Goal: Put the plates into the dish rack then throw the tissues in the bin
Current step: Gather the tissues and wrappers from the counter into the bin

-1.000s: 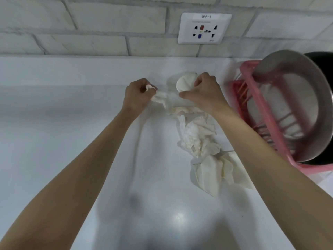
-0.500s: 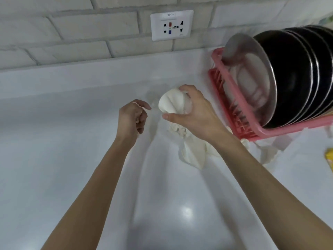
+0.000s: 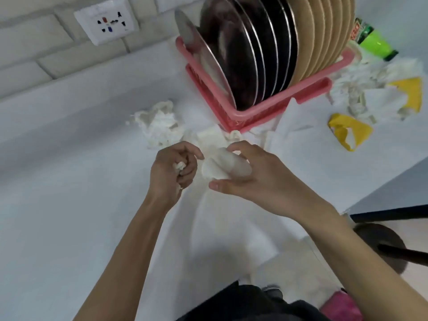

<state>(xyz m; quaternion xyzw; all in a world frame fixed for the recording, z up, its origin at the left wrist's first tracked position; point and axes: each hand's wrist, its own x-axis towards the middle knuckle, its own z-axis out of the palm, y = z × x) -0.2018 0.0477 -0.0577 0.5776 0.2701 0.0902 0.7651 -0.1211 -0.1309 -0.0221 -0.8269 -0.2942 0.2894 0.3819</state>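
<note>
Two hands loaded: left hand fisted round a small scrap, right hand pinching a bigger tissue wad. Loose tissues lie just beyond the left knuckles; best merge wads first, freeing one hand.

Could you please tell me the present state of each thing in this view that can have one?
Left hand: grips a small tissue wad.
Right hand: holds a tissue ball.
Dish rack: on the counter, filled.
Plates: standing on edge in the rack.
Crumpled tissues: loose on the counter, left of the rack.
Wall socket: nothing plugged in.
</note>
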